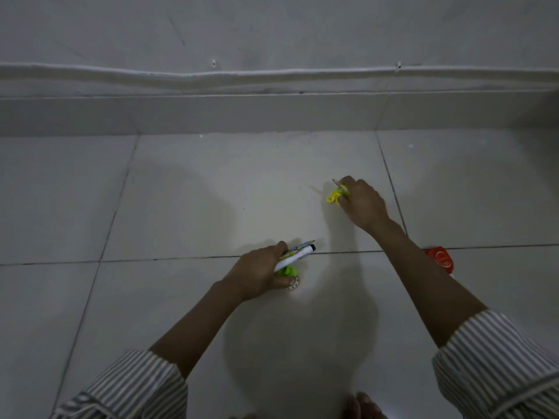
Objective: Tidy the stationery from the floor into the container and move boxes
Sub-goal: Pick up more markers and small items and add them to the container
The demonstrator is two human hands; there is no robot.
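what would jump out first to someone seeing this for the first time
Two bare hands full of bright stationery on a pale tiled floor: the left hand grips a white marker, something green and a tape roll, the right hand, farther out, holds a yellow item. A red object lies beside the right forearm.

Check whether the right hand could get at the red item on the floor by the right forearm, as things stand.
Probably not yet: the right hand is already closed on a pencil and a yellow item. The red item lies unblocked on the tile beside that forearm, partly hidden behind it.
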